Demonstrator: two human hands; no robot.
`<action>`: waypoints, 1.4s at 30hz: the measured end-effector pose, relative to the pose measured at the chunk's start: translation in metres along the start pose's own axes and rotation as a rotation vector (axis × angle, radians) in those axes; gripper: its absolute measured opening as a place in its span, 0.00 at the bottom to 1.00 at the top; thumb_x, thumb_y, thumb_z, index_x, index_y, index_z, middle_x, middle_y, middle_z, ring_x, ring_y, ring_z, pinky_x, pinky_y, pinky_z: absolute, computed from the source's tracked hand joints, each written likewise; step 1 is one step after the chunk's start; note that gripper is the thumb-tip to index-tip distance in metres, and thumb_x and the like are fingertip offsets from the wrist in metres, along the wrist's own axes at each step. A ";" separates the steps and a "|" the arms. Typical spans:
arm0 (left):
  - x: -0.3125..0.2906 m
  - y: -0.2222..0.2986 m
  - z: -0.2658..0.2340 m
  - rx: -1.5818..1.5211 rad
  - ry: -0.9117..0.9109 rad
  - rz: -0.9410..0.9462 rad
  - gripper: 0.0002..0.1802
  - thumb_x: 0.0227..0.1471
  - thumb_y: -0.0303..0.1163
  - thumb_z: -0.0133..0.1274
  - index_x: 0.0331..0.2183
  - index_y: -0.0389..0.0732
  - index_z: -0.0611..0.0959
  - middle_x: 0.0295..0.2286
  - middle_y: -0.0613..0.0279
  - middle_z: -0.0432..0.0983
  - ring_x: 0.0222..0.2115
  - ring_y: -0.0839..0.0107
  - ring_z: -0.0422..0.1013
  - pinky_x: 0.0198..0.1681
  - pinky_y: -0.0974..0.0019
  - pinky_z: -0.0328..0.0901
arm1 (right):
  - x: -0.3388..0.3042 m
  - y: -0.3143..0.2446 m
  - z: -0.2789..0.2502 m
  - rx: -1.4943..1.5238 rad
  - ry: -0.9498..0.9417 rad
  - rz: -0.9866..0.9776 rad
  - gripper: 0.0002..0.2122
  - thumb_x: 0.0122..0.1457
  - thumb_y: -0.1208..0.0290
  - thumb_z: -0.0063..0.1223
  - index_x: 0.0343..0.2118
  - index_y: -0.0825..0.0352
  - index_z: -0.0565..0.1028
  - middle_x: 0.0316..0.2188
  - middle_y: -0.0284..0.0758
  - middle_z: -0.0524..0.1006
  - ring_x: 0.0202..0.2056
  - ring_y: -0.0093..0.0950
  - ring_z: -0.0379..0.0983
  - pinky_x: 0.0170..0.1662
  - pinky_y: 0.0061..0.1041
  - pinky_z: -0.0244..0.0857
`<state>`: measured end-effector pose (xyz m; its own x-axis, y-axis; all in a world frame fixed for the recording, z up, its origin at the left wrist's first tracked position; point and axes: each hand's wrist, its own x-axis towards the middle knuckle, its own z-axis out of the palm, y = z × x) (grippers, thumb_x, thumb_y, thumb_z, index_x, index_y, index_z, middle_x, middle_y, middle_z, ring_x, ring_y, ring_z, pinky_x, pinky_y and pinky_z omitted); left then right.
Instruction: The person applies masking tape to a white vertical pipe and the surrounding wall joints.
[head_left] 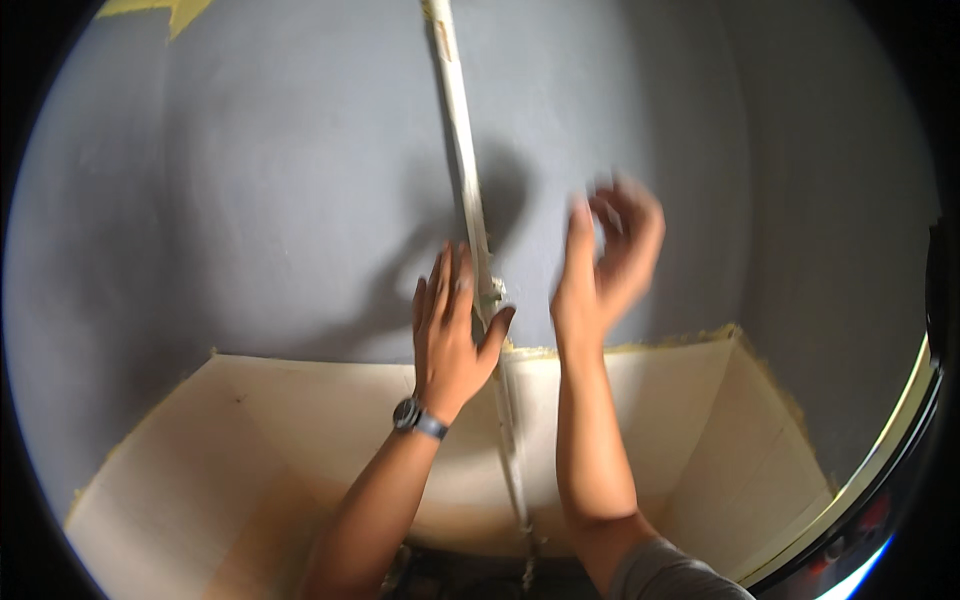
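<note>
A thin white pipe or conduit (463, 140) runs down the grey wall, slightly slanted, past a small pale-green fitting or rough spot (494, 291). My left hand (452, 335), with a dark watch (407, 414) on its wrist, lies flat with fingers stretched upward beside the pipe. Its thumb reaches across the pipe just below that spot. To the right of the pipe, my right hand (612, 255) is raised, apart from it. Its fingers are curled and blurred by motion, with a gap between them and the thumb, and nothing shows in them.
The upper wall (300, 180) is grey, with yellowish edging where it meets cream lower panels (330, 410). Side walls close in on both sides. A yellow patch (170, 10) marks the upper left. Dark items (450, 570) lie at the bottom, and a pale curved edge (890, 430) stands at right.
</note>
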<state>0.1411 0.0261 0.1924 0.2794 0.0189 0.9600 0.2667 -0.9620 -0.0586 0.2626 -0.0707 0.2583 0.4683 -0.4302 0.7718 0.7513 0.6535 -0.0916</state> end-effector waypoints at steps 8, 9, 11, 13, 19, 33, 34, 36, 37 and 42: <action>-0.241 0.026 -0.120 0.105 -0.551 -0.301 0.31 0.59 0.37 0.66 0.60 0.36 0.80 0.64 0.41 0.69 0.62 0.43 0.69 0.63 0.49 0.66 | -0.227 -0.037 -0.187 -0.338 -0.168 0.532 0.10 0.58 0.81 0.62 0.42 0.72 0.75 0.39 0.43 0.77 0.40 0.38 0.74 0.48 0.34 0.69; -0.278 0.036 -0.133 0.053 -0.605 -0.367 0.29 0.57 0.34 0.66 0.58 0.35 0.80 0.63 0.38 0.71 0.60 0.43 0.71 0.63 0.50 0.67 | -0.230 -0.038 -0.196 -0.339 -0.159 0.560 0.10 0.58 0.81 0.62 0.42 0.72 0.75 0.39 0.43 0.77 0.40 0.38 0.74 0.48 0.34 0.69; -0.344 0.051 -0.156 0.045 -0.790 -0.287 0.24 0.54 0.31 0.65 0.52 0.36 0.84 0.58 0.38 0.75 0.57 0.45 0.74 0.59 0.51 0.70 | -0.228 -0.038 -0.212 -0.394 -0.223 0.500 0.09 0.58 0.82 0.62 0.41 0.73 0.76 0.40 0.43 0.78 0.39 0.39 0.75 0.47 0.33 0.70; -0.404 0.080 -0.190 0.015 -0.928 -0.652 0.21 0.59 0.36 0.61 0.52 0.39 0.85 0.52 0.44 0.79 0.51 0.49 0.77 0.53 0.51 0.73 | -0.226 -0.031 -0.208 -0.402 -0.270 0.479 0.11 0.57 0.81 0.63 0.42 0.73 0.76 0.41 0.45 0.78 0.40 0.41 0.76 0.48 0.33 0.70; -0.498 0.151 -0.298 0.080 -0.779 -1.173 0.20 0.66 0.40 0.58 0.56 0.42 0.83 0.50 0.48 0.81 0.49 0.52 0.78 0.50 0.49 0.73 | -0.116 -0.019 -0.094 -0.193 -0.397 0.133 0.32 0.53 0.72 0.71 0.61 0.74 0.73 0.55 0.48 0.78 0.53 0.48 0.74 0.59 0.41 0.67; -0.546 0.170 -0.367 0.107 -0.847 -1.136 0.20 0.66 0.38 0.59 0.56 0.43 0.83 0.50 0.48 0.82 0.49 0.52 0.78 0.50 0.50 0.73 | -0.132 0.054 0.059 -0.607 -0.173 -0.034 0.13 0.59 0.76 0.68 0.48 0.70 0.84 0.36 0.32 0.77 0.43 0.32 0.70 0.58 0.41 0.56; -0.547 0.172 -0.370 0.109 -0.854 -1.133 0.21 0.66 0.38 0.59 0.56 0.43 0.83 0.50 0.48 0.82 0.49 0.52 0.78 0.50 0.50 0.73 | -0.134 0.055 0.058 -0.634 -0.147 -0.082 0.13 0.60 0.76 0.69 0.48 0.69 0.84 0.36 0.31 0.77 0.43 0.31 0.69 0.59 0.43 0.55; -0.550 0.178 -0.379 0.117 -0.859 -1.124 0.21 0.66 0.38 0.59 0.57 0.43 0.83 0.50 0.49 0.82 0.49 0.52 0.78 0.50 0.50 0.73 | -0.138 0.054 0.055 -0.663 -0.119 -0.131 0.13 0.60 0.75 0.69 0.48 0.68 0.85 0.37 0.30 0.77 0.42 0.30 0.69 0.60 0.45 0.54; -0.554 0.179 -0.384 0.119 -0.862 -1.107 0.21 0.66 0.38 0.59 0.57 0.43 0.83 0.50 0.49 0.82 0.49 0.52 0.78 0.50 0.50 0.73 | -0.140 0.054 0.052 -0.686 -0.125 -0.154 0.13 0.60 0.75 0.69 0.48 0.67 0.85 0.38 0.30 0.78 0.42 0.30 0.69 0.61 0.45 0.53; -0.592 0.169 -0.393 0.106 -0.826 -1.100 0.20 0.65 0.36 0.59 0.57 0.44 0.83 0.46 0.51 0.84 0.44 0.55 0.80 0.46 0.53 0.74 | -0.121 0.042 0.052 -0.542 -0.114 -0.128 0.13 0.59 0.77 0.67 0.48 0.67 0.85 0.41 0.31 0.79 0.44 0.32 0.70 0.64 0.48 0.52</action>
<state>-0.3414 -0.2550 -0.2781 0.3320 0.9392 0.0880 0.7626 -0.3221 0.5610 0.2129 0.0409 0.1935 0.3273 -0.3951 0.8584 0.9441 0.1747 -0.2796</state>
